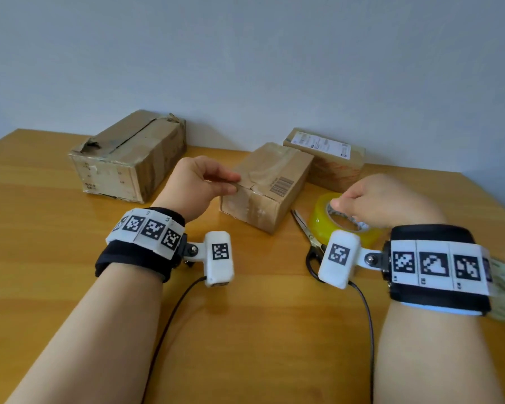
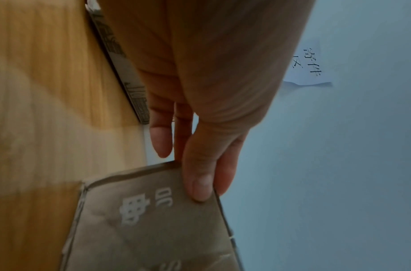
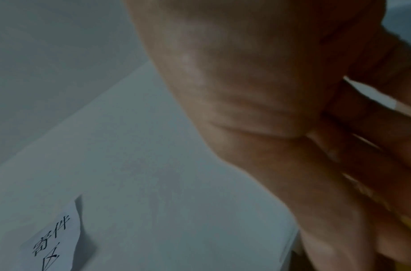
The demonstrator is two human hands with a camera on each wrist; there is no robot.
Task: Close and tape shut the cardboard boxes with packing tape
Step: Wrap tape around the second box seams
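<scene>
Only wrist views show the wall note [image 2: 308, 64]; right hand [image 3: 269, 91] blurry

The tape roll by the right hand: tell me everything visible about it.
The tape roll is a wide ring of glossy, yellow-tinted clear packing tape on a pale printed core, lying flat on the wooden table. The right hand curls over it, fingertips at the core's rim. The scissors lie just beside it on its left, and the barcoded box stands beyond.

three boxes [image 1: 266, 185], one tape roll [image 1: 344, 220], one scissors [image 1: 306, 231]
</scene>
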